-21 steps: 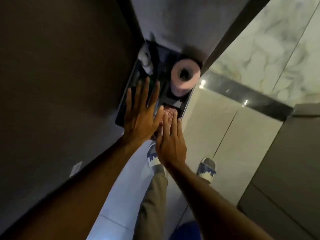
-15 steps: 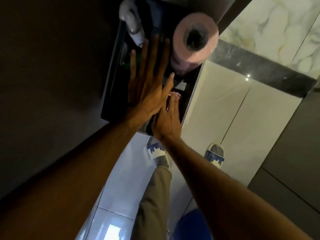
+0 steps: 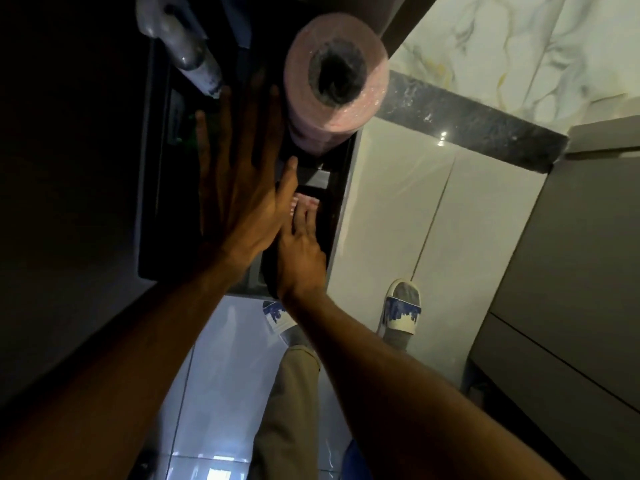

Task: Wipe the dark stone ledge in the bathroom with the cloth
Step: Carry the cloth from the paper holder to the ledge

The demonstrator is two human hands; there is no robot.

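The dark stone ledge (image 3: 157,209) runs away from me below the camera, very dim. My left hand (image 3: 239,188) lies flat on it, fingers spread, holding nothing, its fingertips close to a pink toilet roll (image 3: 332,81). My right hand (image 3: 301,251) rests just to the right of it, near the ledge's right edge. Its fingers press down on a small pink cloth (image 3: 310,202); only a corner of the cloth shows past the fingertips.
A grey spray bottle (image 3: 187,46) lies at the ledge's far left, just beyond my left fingertips. Below are pale floor tiles and my two slippers (image 3: 401,306). A grey cabinet (image 3: 571,271) stands at right, and a dark stone strip (image 3: 467,126) crosses the marble wall.
The camera has come closer to the ledge. Both hands have slid forward toward the toilet roll and the bottle, the right one still on the cloth.
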